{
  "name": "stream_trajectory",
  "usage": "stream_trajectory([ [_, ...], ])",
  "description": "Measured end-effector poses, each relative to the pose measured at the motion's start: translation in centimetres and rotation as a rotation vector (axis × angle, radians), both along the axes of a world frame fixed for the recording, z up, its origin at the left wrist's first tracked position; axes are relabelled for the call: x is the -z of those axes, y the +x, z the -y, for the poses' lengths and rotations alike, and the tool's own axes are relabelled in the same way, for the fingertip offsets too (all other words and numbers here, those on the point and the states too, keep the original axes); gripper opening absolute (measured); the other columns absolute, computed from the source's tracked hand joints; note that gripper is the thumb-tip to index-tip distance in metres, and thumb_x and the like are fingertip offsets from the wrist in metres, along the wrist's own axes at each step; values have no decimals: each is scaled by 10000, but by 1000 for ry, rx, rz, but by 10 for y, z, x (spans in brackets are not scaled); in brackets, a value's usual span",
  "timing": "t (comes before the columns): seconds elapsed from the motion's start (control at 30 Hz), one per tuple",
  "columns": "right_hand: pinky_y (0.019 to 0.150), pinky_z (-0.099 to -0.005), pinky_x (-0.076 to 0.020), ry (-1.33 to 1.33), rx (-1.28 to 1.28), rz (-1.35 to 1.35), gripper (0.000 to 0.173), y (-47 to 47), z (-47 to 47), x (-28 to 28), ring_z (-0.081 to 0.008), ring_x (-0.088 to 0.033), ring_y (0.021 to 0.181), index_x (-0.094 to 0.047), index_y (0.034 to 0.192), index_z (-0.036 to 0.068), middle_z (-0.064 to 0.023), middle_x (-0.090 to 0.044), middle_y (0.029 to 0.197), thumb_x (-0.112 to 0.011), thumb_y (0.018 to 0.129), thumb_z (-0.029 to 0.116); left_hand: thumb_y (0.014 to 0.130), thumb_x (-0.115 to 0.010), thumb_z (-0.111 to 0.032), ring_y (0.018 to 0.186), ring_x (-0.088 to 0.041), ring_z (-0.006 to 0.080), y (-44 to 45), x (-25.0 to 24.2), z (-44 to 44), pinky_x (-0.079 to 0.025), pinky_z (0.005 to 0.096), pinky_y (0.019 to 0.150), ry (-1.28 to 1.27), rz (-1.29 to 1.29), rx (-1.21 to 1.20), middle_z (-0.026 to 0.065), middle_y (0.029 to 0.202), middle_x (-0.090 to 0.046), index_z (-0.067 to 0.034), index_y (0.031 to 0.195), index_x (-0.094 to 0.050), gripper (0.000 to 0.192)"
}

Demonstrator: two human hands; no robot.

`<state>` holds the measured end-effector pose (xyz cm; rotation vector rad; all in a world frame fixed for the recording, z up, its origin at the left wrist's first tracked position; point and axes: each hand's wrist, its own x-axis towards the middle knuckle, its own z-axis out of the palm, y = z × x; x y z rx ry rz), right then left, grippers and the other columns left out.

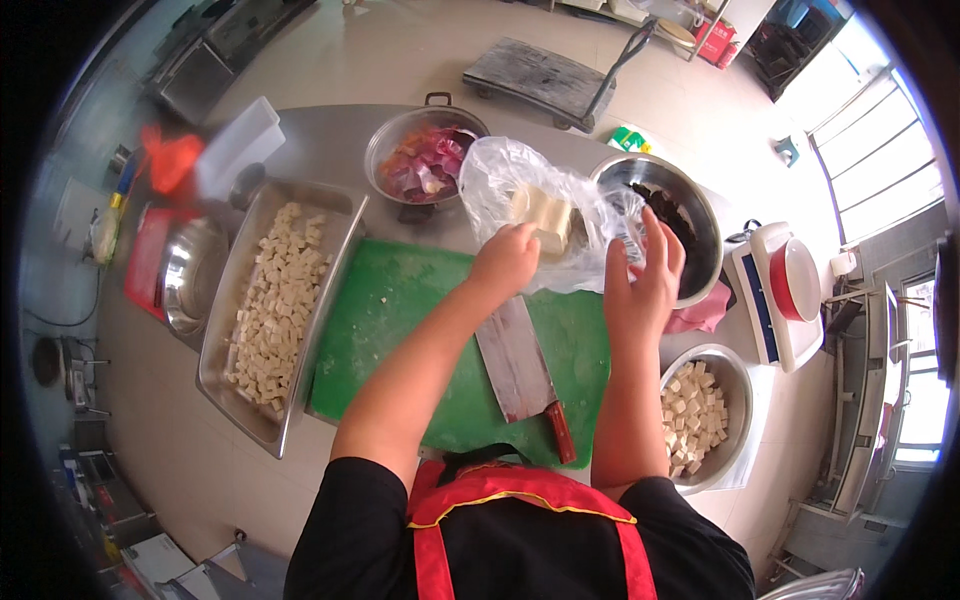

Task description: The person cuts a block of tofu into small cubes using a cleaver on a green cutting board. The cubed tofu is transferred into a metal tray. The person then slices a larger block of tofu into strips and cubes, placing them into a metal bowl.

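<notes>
A clear plastic bag (491, 176) lies open at the far side of the green cutting board (397, 315), with blocks of tofu (544, 217) inside. My left hand (508, 260) has its fingers closed at the bag's near edge, beside the tofu. On the bag's right side, my right hand (646, 274) has thumb and fingers spread around bunched film; its grip is partly hidden. Below the bag, a cleaver (517, 367) rests flat on the board, its wooden handle pointing towards me. The blade's far end lies near my left wrist.
To the left stands a deep steel tray (217, 367) of tofu cubes (281, 315). A steel bowl (742, 375) of cubes is at right. Behind are a pot (373, 161) with reddish contents and a bowl (709, 217) with dark pieces. A scale (757, 300) sits far right.
</notes>
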<state>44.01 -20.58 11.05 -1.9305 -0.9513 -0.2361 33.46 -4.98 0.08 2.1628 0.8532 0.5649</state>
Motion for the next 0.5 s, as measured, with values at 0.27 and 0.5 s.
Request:
stream_trajectory([
  [0.27,734,-322,-529,59,-382,-648,205,-11,-93,64,-172,-649,811,-732,1078,5,-115,-711,915,-620,924,79,868,-665,-186,900,-686,370,35,22,-35,-536,511,823,-87,88,46,150,930,-730,-45,924,-721,162],
  [0.5,854,-352,-507,-185,-8,-162,570,68,-118,183,-198,-647,947,-581,1444,24,-113,-706,1005,-656,890,141,887,-599,-167,1128,-656,420,23,4,-52,-505,509,994,44,-341,-355,264,1192,-697,-6,1223,-679,381],
])
